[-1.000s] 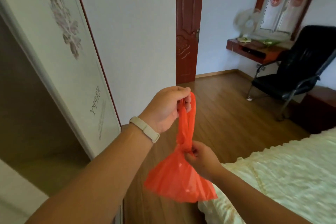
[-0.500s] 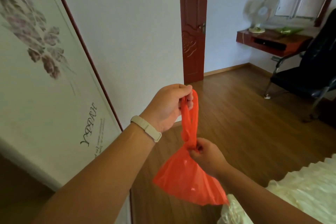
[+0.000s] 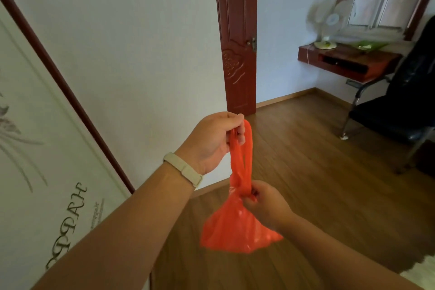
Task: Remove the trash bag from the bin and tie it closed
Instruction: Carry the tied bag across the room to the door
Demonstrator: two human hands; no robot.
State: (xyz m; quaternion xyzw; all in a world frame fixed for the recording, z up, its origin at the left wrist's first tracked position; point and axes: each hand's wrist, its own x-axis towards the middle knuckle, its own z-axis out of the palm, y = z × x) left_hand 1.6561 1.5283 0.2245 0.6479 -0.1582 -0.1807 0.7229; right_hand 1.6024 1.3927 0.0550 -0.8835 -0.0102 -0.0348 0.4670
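The left hand (image 3: 211, 141) is pinching the looped handles at the top of the orange trash bag (image 3: 237, 228), fingers curled tight around them. The right hand (image 3: 266, 202) is closing on the gathered neck lower down, at what looks like a knot, though its fingers are covering it, so how tight it is I cannot tell. The bag is hanging in mid-air between both hands, clear of the floor (image 3: 306, 172); no bin is showing.

Risk: thin plastic is stretching between the two grips, so a hard pull is likely tearing a handle or slipping it free. A loose knot is likely letting the contents spill.

Room: the white wall (image 3: 141, 54) is sitting near on the left and the framed picture (image 3: 47, 148) closer still. Open floor is running ahead toward the door (image 3: 237, 42). The black chair (image 3: 400, 106) and wall shelf (image 3: 348, 61) are standing well apart on the right.
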